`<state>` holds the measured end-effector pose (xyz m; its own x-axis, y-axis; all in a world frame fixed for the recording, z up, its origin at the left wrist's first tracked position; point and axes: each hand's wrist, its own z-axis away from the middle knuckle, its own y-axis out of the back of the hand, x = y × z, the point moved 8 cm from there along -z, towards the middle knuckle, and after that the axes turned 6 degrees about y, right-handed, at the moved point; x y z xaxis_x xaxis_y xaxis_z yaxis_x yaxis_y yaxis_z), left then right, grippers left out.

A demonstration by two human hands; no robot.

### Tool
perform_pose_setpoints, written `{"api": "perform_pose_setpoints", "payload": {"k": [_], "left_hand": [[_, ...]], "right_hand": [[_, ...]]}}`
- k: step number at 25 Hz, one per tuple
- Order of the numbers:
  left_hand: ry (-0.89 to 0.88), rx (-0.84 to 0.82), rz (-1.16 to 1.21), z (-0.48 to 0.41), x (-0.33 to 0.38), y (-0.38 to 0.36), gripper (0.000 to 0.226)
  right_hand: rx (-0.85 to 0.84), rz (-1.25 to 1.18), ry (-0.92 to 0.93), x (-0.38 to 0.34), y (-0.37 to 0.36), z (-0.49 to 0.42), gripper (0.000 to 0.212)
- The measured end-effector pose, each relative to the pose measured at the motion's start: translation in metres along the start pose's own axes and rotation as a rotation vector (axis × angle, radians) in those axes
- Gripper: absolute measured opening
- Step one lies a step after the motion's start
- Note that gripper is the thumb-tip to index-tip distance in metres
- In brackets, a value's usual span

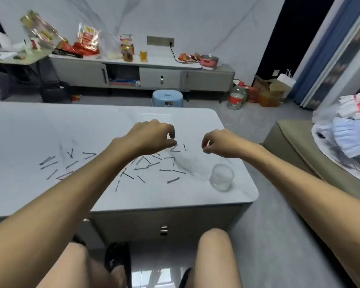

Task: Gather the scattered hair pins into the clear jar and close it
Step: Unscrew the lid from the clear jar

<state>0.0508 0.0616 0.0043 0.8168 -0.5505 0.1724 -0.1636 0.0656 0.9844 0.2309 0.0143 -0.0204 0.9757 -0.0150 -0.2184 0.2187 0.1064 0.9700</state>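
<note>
First, guard against knocking over the clear jar (221,177), set near the right front corner of the table (29,125), close to its edge and just below the line of the right forearm (279,163). Keep that arm high, or risk tipping the jar or pushing it off. Expect slips with the hair pins (150,164): thin, lying flat on a smooth top, several crossed over one another. Pinch one at a time, or risk lifting two together or flicking a neighbour away. Hold the left forearm (87,179), crossing above the near part of the scatter, off the surface to avoid dragging pins toward the near edge. Do not overlook the separate group of pins far to the left, well apart from the jar. Cannot tell whether the jar is capped or open; check before dropping anything in.

Note the left hand (152,136), raised over the far side of the central cluster, wrist bent down, fingers curled, thumb and forefinger tips drawn together just above a pin. Cannot tell whether a pin is pinched. Note the right hand (218,143) beside it but apart, beyond the jar, fingers loosely curled toward the thumb. Cannot tell whether anything is held.
</note>
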Motion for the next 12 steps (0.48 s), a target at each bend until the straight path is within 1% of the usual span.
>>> {"api": "perform_pose_setpoints", "payload": {"k": [1, 3, 5, 7, 9, 12], "left_hand": [[-0.001, -0.013, 0.014, 0.002, 0.001, -0.009, 0.027], [-0.013, -0.035, 0.067, -0.003, 0.002, -0.033, 0.024], [0.006, -0.094, 0.112, -0.009, -0.001, -0.06, 0.025], [0.023, -0.123, 0.165, -0.021, -0.005, -0.082, 0.026], [0.041, -0.144, 0.211, -0.031, -0.008, -0.104, 0.028], [0.079, -0.186, 0.28, -0.043, -0.013, -0.134, 0.028]], "right_hand": [[-0.022, -0.022, -0.052, 0.013, -0.013, 0.001, 0.014], [-0.03, 0.004, -0.185, 0.048, -0.038, 0.0, 0.039], [-0.066, -0.005, -0.325, 0.078, -0.07, 0.002, 0.062], [-0.096, -0.024, -0.426, 0.102, -0.098, -0.003, 0.078], [-0.131, -0.021, -0.491, 0.117, -0.121, -0.007, 0.084], [-0.169, -0.012, -0.529, 0.127, -0.14, -0.016, 0.076]]}}
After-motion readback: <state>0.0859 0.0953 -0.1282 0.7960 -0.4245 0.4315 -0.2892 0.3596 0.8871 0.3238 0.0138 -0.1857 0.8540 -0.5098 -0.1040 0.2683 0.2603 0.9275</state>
